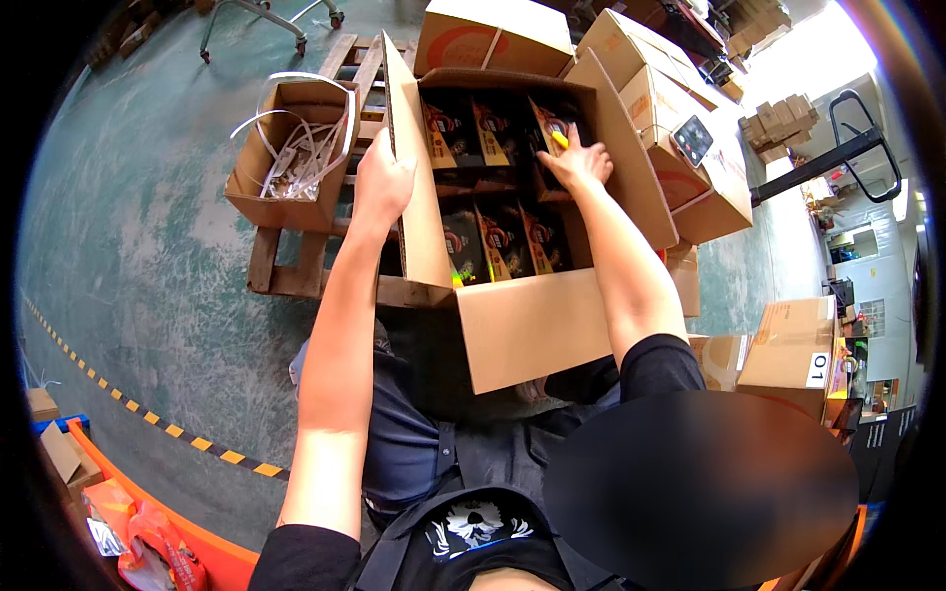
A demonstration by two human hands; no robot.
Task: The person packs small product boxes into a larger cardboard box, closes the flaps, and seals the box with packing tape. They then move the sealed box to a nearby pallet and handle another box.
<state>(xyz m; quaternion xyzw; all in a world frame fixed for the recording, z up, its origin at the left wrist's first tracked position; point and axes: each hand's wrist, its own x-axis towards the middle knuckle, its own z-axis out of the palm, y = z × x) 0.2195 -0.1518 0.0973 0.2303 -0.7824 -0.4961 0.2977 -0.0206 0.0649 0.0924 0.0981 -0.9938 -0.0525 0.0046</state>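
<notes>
An open cardboard carton [536,325] stands before me with its flaps spread. Inside are several black and orange printed packages [499,236], in two rows. My left hand [384,181] grips the carton's raised left flap, fingers behind the board. Over the back right of the carton, my right hand [584,164] has its fingers spread around a small yellow tool [559,139], perhaps a cutter; its tip is hidden. That hand is at a package [550,122] in the back row, and whether it touches it I cannot tell.
A smaller box [288,210] of white strapping scraps sits left on a wooden pallet [284,277]. Strapped cartons [495,41] stand behind. A phone [692,140] leans on a carton at right, near a pallet jack handle [820,166]. More cartons [787,343] stand lower right.
</notes>
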